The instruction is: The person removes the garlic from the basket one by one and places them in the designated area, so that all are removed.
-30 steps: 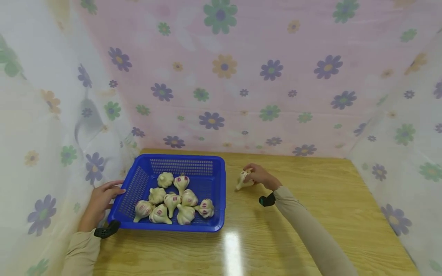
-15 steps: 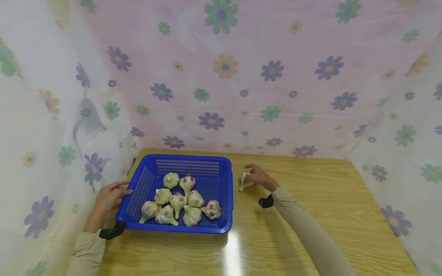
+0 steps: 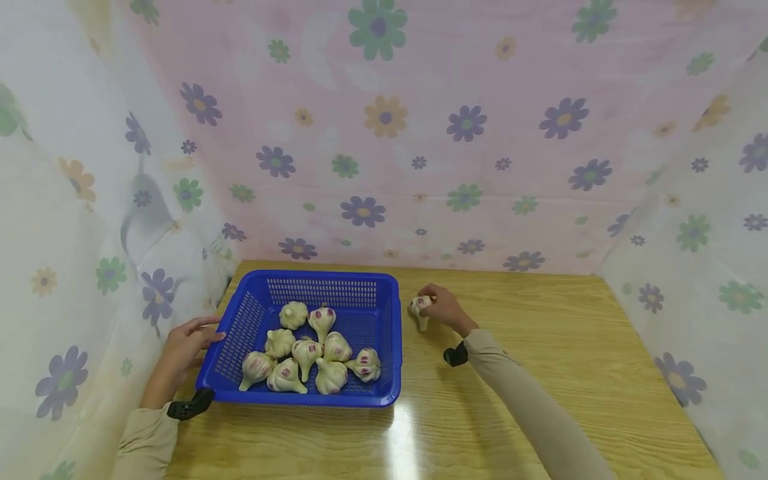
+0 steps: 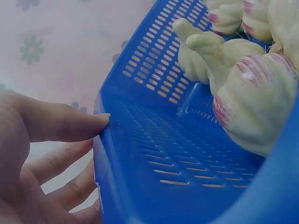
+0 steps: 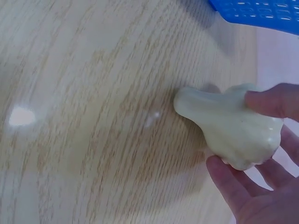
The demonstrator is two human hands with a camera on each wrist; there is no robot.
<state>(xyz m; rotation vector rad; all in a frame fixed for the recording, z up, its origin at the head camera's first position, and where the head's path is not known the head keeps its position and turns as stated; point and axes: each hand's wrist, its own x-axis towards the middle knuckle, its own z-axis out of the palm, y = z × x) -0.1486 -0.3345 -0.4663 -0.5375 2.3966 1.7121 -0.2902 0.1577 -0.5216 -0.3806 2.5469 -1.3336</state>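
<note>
My left hand (image 3: pixel 183 353) is at the left side of the blue basket (image 3: pixel 396 340). In the left wrist view its thumb (image 4: pixel 74 123) lies on the rim, and the other fingers reach behind the outer edge, where their tips are hidden. Several garlic bulbs (image 3: pixel 306 353), white with purple patches, lie inside. On the table to the right of the basket, my right hand (image 3: pixel 447 310) grips one garlic bulb (image 3: pixel 420 307). From the right wrist, that bulb (image 5: pixel 238 126) shows between the thumb and fingers, its stem pointing away from the palm.
The wooden table (image 3: pixel 540 347) extends to the right of the basket. Flower-patterned cloth (image 3: pixel 420 133) stands along the back and both sides. Light glares off the tabletop just in front of the basket.
The basket has shifted right toward the right hand, with the left hand moving along at its side. The right hand has turned the garlic bulb slightly, staying at nearly the same spot.
</note>
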